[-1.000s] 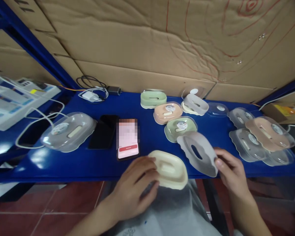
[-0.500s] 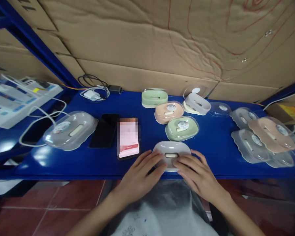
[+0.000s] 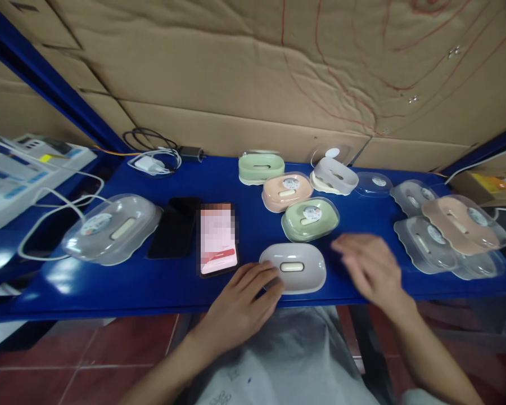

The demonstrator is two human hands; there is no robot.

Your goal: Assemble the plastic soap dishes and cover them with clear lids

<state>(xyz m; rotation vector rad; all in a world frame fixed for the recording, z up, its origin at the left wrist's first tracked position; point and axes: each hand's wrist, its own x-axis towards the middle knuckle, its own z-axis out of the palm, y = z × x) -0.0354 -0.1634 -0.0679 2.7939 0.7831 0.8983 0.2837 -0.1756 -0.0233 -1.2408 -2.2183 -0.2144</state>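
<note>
A light grey soap dish (image 3: 312, 275) with a cream oblong piece in its middle lies on the blue table near the front edge. At its left end, my left hand (image 3: 253, 289) holds the rim, with the fingers over the edge and the thumb on the near side. My right hand (image 3: 369, 264) is in the air right of the dish, apart from it, slightly blurred, its fingers loosely bent with nothing visible in them. Just behind the dish sits a green soap dish (image 3: 297, 222) under a clear labelled lid.
Behind are a peach dish (image 3: 274, 197), another green dish (image 3: 253, 166), a grey dish (image 3: 341, 174) on a cream part, and a clear lid (image 3: 373, 184). Several lidded dishes (image 3: 459, 222) crowd the right. Phones (image 3: 172, 228), a lidded grey dish (image 3: 129, 216), cables and a power strip (image 3: 29, 185) occupy the left.
My right hand has let go of the grey dish and moved up and right. My left hand stays on the dish's left end. The view has shifted slightly.
</note>
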